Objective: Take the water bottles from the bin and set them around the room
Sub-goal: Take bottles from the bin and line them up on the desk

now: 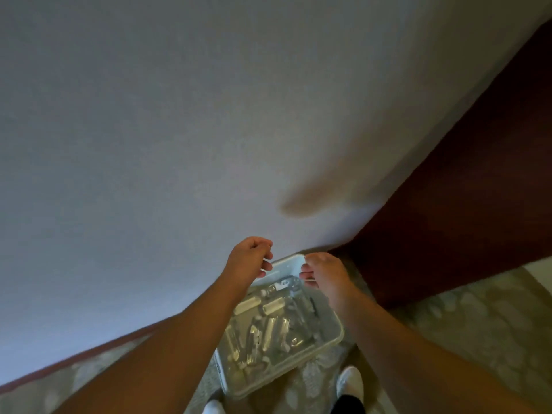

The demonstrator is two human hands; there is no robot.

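A clear plastic bin (334, 339) stands on the patterned carpet in front of my feet. Several clear water bottles (268, 327) with white labels lie jumbled inside it. My left hand (249, 258) and my right hand (322, 274) are over the bin's far rim, a short gap between them. Both have their fingers curled inward, and I see nothing held in either. Whether the fingers touch the rim is unclear.
A pale wall (179, 130) fills most of the view straight ahead, with a dark baseboard (89, 354) along the floor. A dark brown panel or door (463, 189) rises at the right. My white shoes (349, 380) stand beside the bin on the carpet (478, 318).
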